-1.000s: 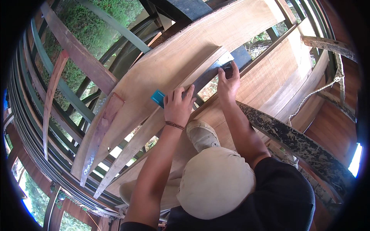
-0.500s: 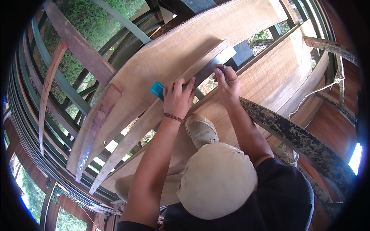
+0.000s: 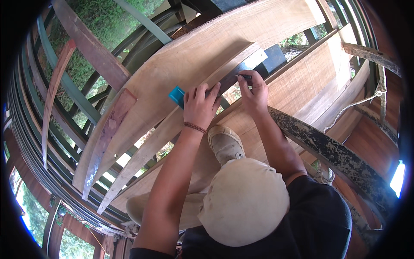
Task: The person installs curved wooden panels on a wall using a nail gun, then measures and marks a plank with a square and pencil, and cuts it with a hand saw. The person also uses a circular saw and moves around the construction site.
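A narrow wooden strip (image 3: 228,65) lies slantwise over a wide board. Along its near side runs a flat, shiny metal blade (image 3: 254,59); a teal piece (image 3: 177,96) sticks out at the left, and my hand hides whether the two join. My left hand (image 3: 199,105) grips the strip and blade from above, its fingers bent over them and its thumb on the near side. My right hand (image 3: 255,91) pinches a short dark pencil-like stick (image 3: 246,77), its tip at the blade's near face.
Under the strip is a wide pale board (image 3: 172,64); another plank (image 3: 310,73) lies nearer me. My shoe (image 3: 225,142) rests on the near planks. A blotched dark beam (image 3: 319,142) slants at right, near a rope (image 3: 353,102). Gaps between the bars open onto greenery below.
My right hand has shifted slightly, its fingers bending further, and the dark stick's tip now points left at the blade. My left hand keeps its hold. The whole view has tilted slightly.
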Available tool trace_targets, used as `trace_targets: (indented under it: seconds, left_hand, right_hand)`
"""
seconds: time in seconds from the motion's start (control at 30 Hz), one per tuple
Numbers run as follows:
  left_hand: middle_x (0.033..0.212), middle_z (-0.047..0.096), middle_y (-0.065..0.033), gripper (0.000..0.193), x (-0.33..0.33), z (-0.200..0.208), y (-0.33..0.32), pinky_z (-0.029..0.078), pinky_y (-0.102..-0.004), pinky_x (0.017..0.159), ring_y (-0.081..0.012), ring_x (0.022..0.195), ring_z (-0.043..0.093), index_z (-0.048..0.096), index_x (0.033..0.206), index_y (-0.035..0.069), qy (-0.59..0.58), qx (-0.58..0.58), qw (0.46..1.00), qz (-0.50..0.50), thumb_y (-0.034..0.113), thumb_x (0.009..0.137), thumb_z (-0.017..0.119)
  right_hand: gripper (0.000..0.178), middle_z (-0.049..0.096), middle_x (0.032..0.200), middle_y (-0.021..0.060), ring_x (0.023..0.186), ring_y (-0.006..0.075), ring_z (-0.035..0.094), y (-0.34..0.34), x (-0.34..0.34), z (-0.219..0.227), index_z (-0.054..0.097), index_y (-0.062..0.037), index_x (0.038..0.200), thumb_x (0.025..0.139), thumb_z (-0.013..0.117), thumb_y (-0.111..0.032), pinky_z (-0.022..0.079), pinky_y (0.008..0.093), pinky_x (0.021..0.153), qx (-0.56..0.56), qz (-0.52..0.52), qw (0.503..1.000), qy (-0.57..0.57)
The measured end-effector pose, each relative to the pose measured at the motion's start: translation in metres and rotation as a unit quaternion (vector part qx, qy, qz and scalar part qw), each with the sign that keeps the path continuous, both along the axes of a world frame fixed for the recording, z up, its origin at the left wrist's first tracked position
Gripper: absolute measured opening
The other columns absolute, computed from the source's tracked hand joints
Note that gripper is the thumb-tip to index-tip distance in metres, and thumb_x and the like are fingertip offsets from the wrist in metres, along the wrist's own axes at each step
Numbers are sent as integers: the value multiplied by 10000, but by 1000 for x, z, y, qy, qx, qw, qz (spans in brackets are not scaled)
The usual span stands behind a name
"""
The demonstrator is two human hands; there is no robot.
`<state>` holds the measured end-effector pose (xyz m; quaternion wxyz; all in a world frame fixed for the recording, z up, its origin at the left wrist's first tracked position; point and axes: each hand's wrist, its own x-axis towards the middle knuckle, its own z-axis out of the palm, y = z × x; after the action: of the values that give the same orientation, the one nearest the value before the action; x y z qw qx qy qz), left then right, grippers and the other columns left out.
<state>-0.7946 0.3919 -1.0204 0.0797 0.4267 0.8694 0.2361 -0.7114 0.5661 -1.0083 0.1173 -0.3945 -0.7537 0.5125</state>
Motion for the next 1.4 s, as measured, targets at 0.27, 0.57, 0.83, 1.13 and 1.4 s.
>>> trace_targets:
  seconds: [0.27,0.57,0.83,1.13,1.4]
  left_hand:
    - [1099,553,-28,594,-1,1,0,472,-454,890,-274,1034,566,685,1326,272,-10,-4,1000,2,224,754,840]
    - [1083,551,-23,559,0,0,1,473,-447,882,-268,1022,566,701,1303,276,-20,3,1000,6,218,762,832]
    - [1078,555,-20,518,0,-2,1,473,-440,878,-265,1016,571,718,1273,273,-11,8,1000,10,230,769,830]
    - [1128,574,-34,477,-1,11,-1,419,-486,1027,-255,1083,571,703,1276,221,3,-23,1000,0,259,809,797]
    - [1237,602,-49,471,4,10,-26,382,-552,1148,-266,1177,579,698,1262,165,-9,3,1000,-13,154,800,783]
  right_hand:
    - [151,719,982,112,812,202,698,-1,-5,7,710,-26,1062,912,709,-10,552,313,733,119,72,990,15]
    - [140,713,976,118,795,222,696,-6,0,2,703,-14,1046,907,717,-18,549,319,722,118,80,989,25]
    - [162,716,1072,131,1046,324,683,-8,-3,7,660,-17,1044,887,687,16,533,419,923,270,166,946,67]
    - [165,724,1120,124,1124,329,679,-12,1,-3,650,-21,1049,891,677,19,529,427,964,251,143,955,69]
    - [174,727,1106,116,1106,322,681,-11,0,-1,664,-32,1049,885,689,22,529,422,960,254,137,954,76]
